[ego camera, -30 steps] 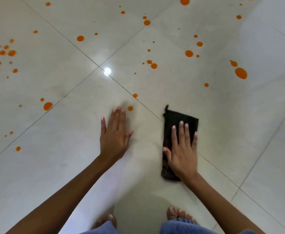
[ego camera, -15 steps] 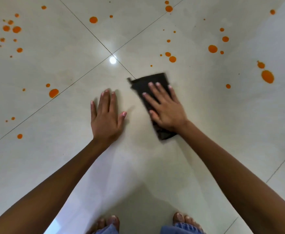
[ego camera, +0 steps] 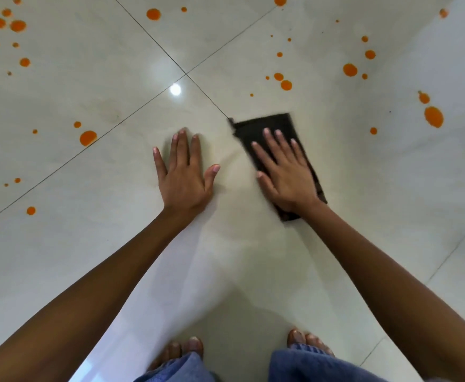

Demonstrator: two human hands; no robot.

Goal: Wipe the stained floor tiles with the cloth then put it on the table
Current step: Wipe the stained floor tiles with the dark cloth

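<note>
Cloth now farther right under flat, spread right hand; no readable writing.

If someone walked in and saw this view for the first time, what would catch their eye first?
Most likely the orange spots scattered across the glossy pale floor tiles, mostly toward the top and both sides. Next comes the dark cloth right of centre, pressed flat under the right hand, while the left hand lies spread on bare tile beside it. The patch around the hands looks free of spots.
</note>
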